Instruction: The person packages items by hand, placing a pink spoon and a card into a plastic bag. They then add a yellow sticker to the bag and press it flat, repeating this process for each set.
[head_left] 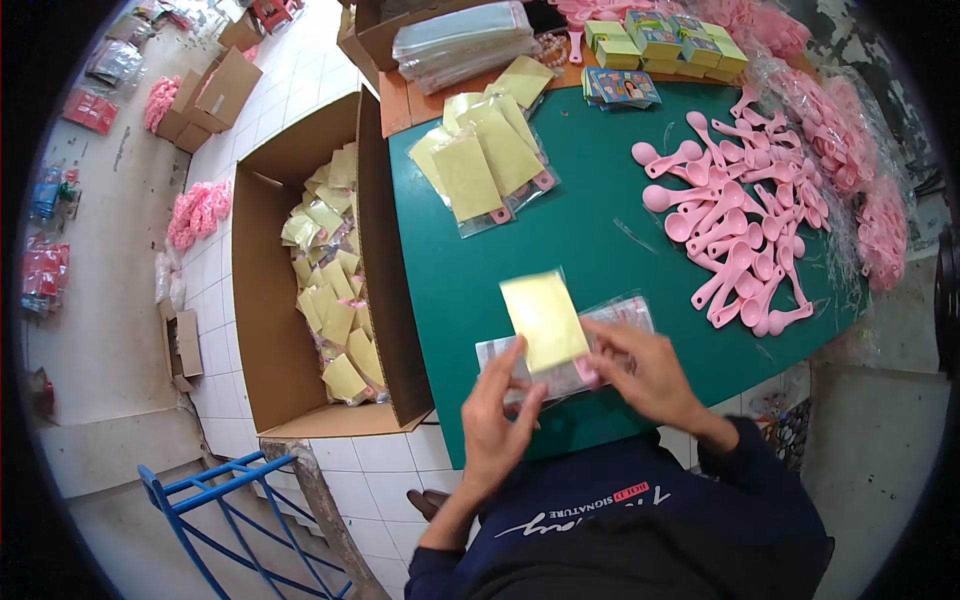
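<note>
Between my two hands is a clear plastic packet with a yellow card (545, 318) in it and something pink at its lower right corner. My left hand (495, 415) has its fingers at the packet's lower left edge. At the right edge, the fingers of my right hand (645, 372) close on the pink corner. Under the packet lie flat clear plastic bags (627, 312) on the green table mat (580, 225). Several finished-looking packets with yellow cards (468, 178) overlap at the mat's upper left. A heap of pink spoons (735, 215) lies to the right.
Left of the table stands a large open cardboard box (280, 398) holding many yellow-card packets (335, 320). Card stacks (655, 42) and a bundle of plastic bags (465, 45) are at the far edge. Bagged pink pieces (830, 130) line the right. A blue metal frame (215, 490) stands lower left.
</note>
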